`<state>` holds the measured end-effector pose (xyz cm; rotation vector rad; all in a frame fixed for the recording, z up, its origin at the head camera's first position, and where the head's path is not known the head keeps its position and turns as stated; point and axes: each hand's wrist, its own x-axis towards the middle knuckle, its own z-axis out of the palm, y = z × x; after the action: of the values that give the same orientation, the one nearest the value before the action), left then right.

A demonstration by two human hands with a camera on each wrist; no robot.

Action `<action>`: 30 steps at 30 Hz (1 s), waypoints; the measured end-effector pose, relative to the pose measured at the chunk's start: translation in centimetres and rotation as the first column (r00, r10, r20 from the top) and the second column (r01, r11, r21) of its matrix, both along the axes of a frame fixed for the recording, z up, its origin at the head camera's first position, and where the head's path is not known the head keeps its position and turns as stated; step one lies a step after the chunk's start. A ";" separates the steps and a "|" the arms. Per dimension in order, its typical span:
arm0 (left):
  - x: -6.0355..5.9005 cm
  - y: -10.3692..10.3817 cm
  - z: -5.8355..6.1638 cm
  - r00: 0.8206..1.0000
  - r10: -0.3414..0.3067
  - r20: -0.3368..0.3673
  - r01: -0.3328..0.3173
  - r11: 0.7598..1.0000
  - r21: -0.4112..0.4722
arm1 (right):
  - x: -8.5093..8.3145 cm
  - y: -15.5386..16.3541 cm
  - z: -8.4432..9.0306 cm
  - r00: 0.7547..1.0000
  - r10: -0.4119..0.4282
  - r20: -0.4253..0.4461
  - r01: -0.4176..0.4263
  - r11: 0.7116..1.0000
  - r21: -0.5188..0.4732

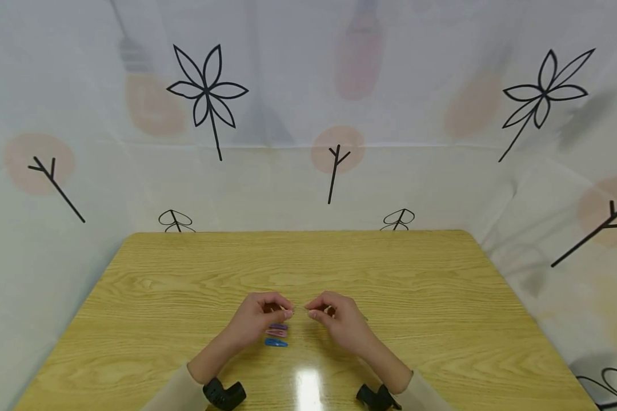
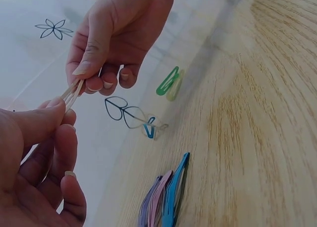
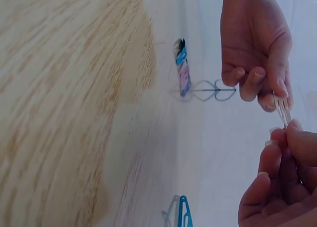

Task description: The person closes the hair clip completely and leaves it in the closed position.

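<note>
A pale, cream-coloured snap hair clip (image 2: 74,95) is stretched between both hands above the table. The left hand (image 1: 259,319) pinches one end between thumb and fingers. At the other end, the right hand (image 1: 339,319) pinches it the same way, thumb and index together. In the right wrist view the clip (image 3: 282,109) shows narrow parallel prongs; its ends are hidden by fingertips. Beneath the left hand lie a purple clip (image 1: 279,326), a pink clip (image 1: 276,333) and a blue clip (image 1: 276,342), side by side.
In the left wrist view, a green clip (image 2: 167,81), a yellow-green clip (image 2: 176,85) and another blue clip (image 2: 150,128) lie farther off on the wood table (image 1: 185,268). The right hand mostly hides that area in the head view. A patterned cloth (image 1: 288,103) hangs behind the table.
</note>
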<state>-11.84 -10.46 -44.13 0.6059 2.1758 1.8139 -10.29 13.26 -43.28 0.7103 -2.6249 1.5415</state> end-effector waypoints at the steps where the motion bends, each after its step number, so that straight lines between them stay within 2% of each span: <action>1: 0.0 0.0 0.0 1.000 -0.001 -0.002 0.001 1.000 0.000 | 0.0 0.0 0.0 1.000 -0.002 -0.001 0.002 1.000 0.000; 9: -0.1 0.0 -0.2 0.999 -0.019 -0.026 0.019 1.000 0.005 | 0.3 0.0 -0.2 0.999 0.003 -0.032 -0.004 1.000 -0.011; 18: 0.0 -0.1 -0.2 0.998 -0.048 -0.042 0.049 0.999 0.019 | 0.4 0.0 -0.3 1.000 0.023 0.019 -0.022 0.999 -0.039; 23: 0.2 0.0 -0.1 0.998 -0.063 -0.012 0.064 0.997 0.051 | 0.5 0.2 -0.3 0.999 0.033 0.031 -0.032 0.998 -0.048; 30: 0.3 0.0 0.0 0.994 -0.077 0.079 0.069 0.993 0.091 | 0.5 0.3 -0.3 0.998 0.057 0.019 -0.056 0.997 -0.046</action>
<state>-11.53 -10.45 -44.13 0.6100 2.0041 1.8701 -9.82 13.57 -43.63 0.7767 -2.5963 1.6259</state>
